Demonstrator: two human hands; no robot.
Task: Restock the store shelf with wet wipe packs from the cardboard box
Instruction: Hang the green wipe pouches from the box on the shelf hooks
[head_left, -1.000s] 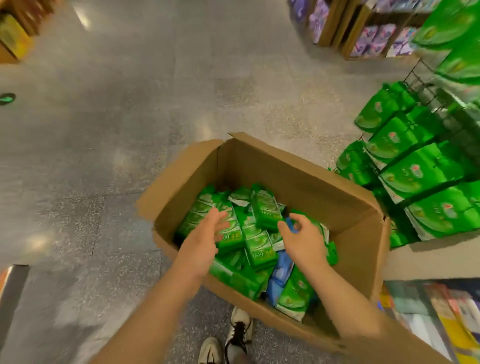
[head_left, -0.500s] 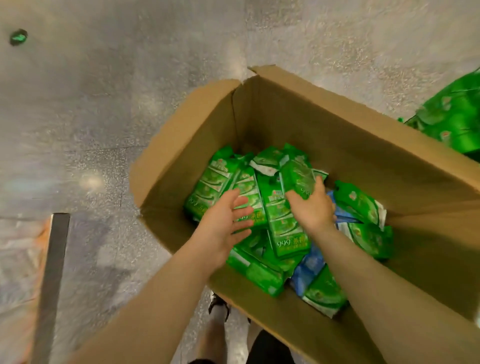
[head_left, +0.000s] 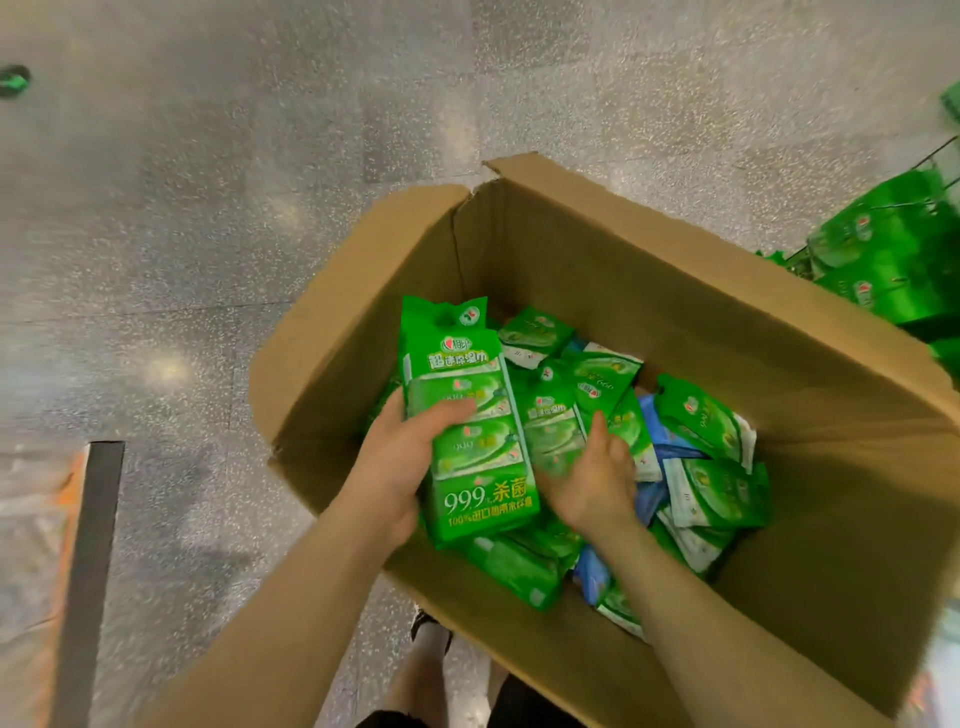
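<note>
An open cardboard box (head_left: 597, 260) stands on the floor below me, part filled with green wet wipe packs and a few blue ones. My left hand (head_left: 395, 462) grips a long green multi-pack (head_left: 467, 415), its thumb across the front, lifted above the pile. My right hand (head_left: 592, 478) reaches into the pile beside it, fingers curled round a second green pack (head_left: 553, 415). More loose green packs (head_left: 711, 467) lie at the box's right side.
Green packs on the store shelf (head_left: 883, 260) show at the right edge. Speckled grey floor surrounds the box. A dark strip (head_left: 88, 571) runs along the floor at the left. My shoe (head_left: 431, 639) shows below the box.
My left hand has taken hold of the long multi-pack and raised it out of the pile. My right hand has shifted down onto another pack. The camera has dipped closer to the box.
</note>
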